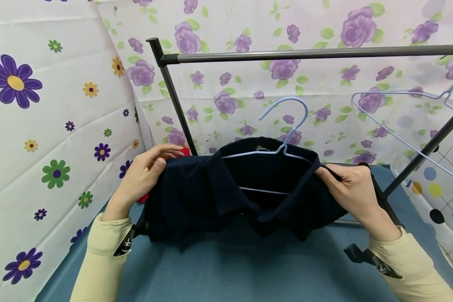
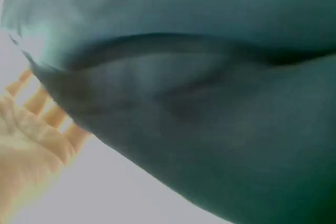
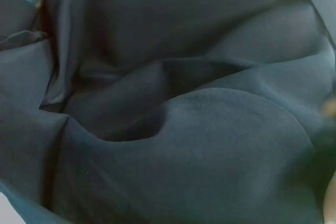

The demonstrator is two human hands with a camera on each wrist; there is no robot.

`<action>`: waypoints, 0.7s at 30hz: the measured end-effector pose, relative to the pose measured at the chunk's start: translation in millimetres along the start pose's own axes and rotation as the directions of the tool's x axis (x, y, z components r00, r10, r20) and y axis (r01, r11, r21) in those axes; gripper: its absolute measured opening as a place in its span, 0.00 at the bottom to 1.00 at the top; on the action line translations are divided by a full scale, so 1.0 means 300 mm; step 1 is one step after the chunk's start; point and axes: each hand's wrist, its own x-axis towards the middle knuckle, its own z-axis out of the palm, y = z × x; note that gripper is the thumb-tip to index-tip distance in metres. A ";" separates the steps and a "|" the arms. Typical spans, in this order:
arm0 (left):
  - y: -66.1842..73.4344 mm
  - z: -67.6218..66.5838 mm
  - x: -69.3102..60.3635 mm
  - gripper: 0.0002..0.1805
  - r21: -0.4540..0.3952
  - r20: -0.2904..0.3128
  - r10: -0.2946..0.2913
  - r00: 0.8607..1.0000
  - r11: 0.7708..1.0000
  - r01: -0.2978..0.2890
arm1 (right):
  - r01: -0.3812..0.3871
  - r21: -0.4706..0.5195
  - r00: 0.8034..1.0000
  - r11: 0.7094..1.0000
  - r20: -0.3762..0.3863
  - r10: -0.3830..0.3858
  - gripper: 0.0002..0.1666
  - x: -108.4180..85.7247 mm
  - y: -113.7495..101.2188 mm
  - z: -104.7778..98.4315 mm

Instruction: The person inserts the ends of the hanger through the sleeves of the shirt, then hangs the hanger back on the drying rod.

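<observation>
A dark navy collared shirt (image 1: 188,188) is spread over a light blue wire hanger (image 1: 305,113), whose hook rises out of the neck opening. The hanger's lower bar shows inside the collar. At the shoulder on the left, my left hand (image 1: 141,176) touches the cloth with its fingers extended. In the left wrist view those fingers (image 2: 52,111) lie straight, their tips behind the fabric's edge. My right hand (image 1: 351,184) pinches the shirt near the collar on the right. Dark folds of the shirt (image 3: 226,140) fill most of the right wrist view, hiding nearly all of that hand.
Behind the shirt stands a dark metal rack with a top rail (image 1: 287,54). A second wire hanger (image 1: 400,93) is at the right. A red item (image 1: 185,152) shows partly behind my left hand. Blue cloth (image 1: 249,268) covers the surface below; flowered sheets (image 1: 226,79) hang around.
</observation>
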 end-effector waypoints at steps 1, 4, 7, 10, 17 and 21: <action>0.015 0.000 0.005 0.29 0.013 0.017 0.042 0.999 0.999 -0.042 | -0.002 -0.001 1.000 1.000 0.001 0.002 0.33 0.000 0.001 0.000; 0.053 0.012 0.022 0.25 0.050 0.109 0.119 0.987 0.991 -0.125 | -0.002 -0.010 1.000 1.000 0.007 0.002 0.33 -0.002 0.002 0.001; 0.078 0.033 0.034 0.22 0.069 0.195 0.133 0.972 0.986 -0.149 | 0.001 -0.013 1.000 1.000 0.012 0.000 0.33 -0.005 0.001 0.001; 0.082 0.052 0.035 0.18 0.078 0.218 0.141 0.966 0.984 -0.161 | 0.003 -0.010 1.000 1.000 0.022 -0.003 0.32 -0.008 -0.001 0.001; 0.076 0.077 0.022 0.13 0.057 0.130 0.242 0.962 0.966 -0.251 | 0.015 -0.009 0.999 1.000 0.050 -0.014 0.31 -0.014 0.001 0.002; 0.070 0.085 0.024 0.10 0.020 0.081 0.296 0.952 0.954 -0.298 | 0.012 -0.012 0.998 1.000 0.064 -0.011 0.30 -0.017 0.004 -0.003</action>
